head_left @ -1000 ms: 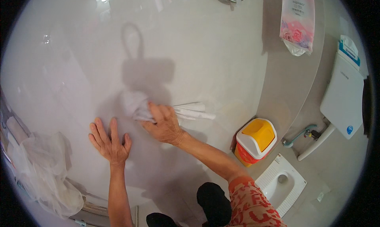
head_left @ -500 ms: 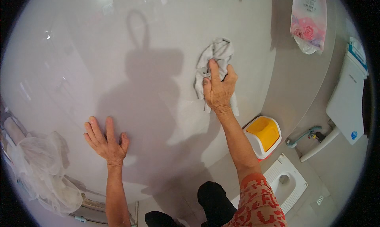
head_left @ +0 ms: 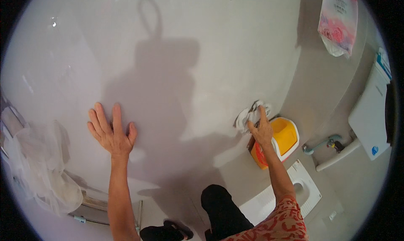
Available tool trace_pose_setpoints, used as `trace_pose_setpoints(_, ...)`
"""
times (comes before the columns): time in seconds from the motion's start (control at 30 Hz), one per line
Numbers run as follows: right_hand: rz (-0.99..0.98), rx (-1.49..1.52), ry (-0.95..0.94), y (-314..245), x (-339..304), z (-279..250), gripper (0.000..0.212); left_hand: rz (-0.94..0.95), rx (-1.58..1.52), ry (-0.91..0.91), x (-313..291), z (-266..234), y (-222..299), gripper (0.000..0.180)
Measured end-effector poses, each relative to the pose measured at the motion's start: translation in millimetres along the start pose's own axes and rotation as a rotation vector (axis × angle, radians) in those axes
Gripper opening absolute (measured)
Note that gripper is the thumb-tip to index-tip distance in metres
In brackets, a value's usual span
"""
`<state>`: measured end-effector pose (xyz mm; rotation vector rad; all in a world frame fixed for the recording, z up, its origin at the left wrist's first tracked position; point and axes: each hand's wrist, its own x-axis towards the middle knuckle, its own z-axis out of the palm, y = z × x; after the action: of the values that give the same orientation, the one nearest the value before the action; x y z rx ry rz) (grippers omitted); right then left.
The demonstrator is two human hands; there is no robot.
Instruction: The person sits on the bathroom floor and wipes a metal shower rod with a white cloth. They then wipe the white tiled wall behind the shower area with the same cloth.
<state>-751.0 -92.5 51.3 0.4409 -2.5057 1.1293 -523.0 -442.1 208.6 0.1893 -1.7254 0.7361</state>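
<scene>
A crumpled light grey cloth (head_left: 243, 120) lies bunched against the pale, glossy wall (head_left: 240, 43). My right hand (head_left: 263, 132) is on the cloth, its fingers bent and pressing it to the wall, just above the bin. Part of the cloth is hidden behind the fingers. Over to the left, my left hand (head_left: 112, 136) rests flat on the same wall with its fingers spread, holding nothing.
A bin (head_left: 285, 136) with a yellow swing lid stands beside my right forearm. Behind that arm is a white squat toilet (head_left: 312, 195). A pink tissue pack (head_left: 338, 22) and white cistern (head_left: 370, 110) are mounted at right. White netting (head_left: 40, 169) hangs at left.
My right hand has moved the cloth down and to the right along the wall, close to the bin. My left hand stays spread on the wall. The view has shifted slightly.
</scene>
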Motion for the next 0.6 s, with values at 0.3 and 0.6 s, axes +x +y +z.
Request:
trace_pose_setpoints(0.3,0.050,0.749,-0.740,-70,-23,-87,0.042,-0.131,-0.223,-0.196,10,-27,15,0.059)
trace_pose_setpoints(0.6,-0.217,0.813,-0.902,-126,-34,-115,0.032,-0.627,-1.285,-0.605,-17,-89,144,0.037)
